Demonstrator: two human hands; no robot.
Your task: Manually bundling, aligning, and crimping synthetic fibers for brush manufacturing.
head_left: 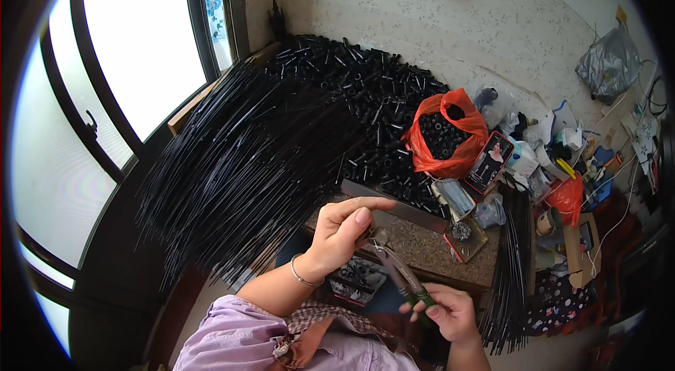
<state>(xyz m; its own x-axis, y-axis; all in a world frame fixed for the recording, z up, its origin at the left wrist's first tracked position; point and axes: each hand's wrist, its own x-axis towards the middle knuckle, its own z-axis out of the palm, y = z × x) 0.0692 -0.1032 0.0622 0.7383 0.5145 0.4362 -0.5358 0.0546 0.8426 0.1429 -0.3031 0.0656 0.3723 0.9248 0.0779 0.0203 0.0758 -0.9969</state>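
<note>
My right hand (452, 311) is wrapped round the green grips of a pair of pliers (399, 269). The pliers slant up to the left, and their metal jaws come right up to my left hand (339, 230). With its index finger bent over the thumb, my left hand is closed in a pinch. A small dark bit shows beneath those fingers beside the jaws, too hidden to name. Both hands are in front of a brown speckled tabletop (415, 244), whose near edge lies beyond the pliers.
Long thin black rods (239, 160) lie bundled at the left, beside a heap of short black tubes (358, 76). A red plastic bag (460, 153) holds small black parts. Next to it are a phone (489, 162) and clutter. More black rods (510, 265) hang at the right.
</note>
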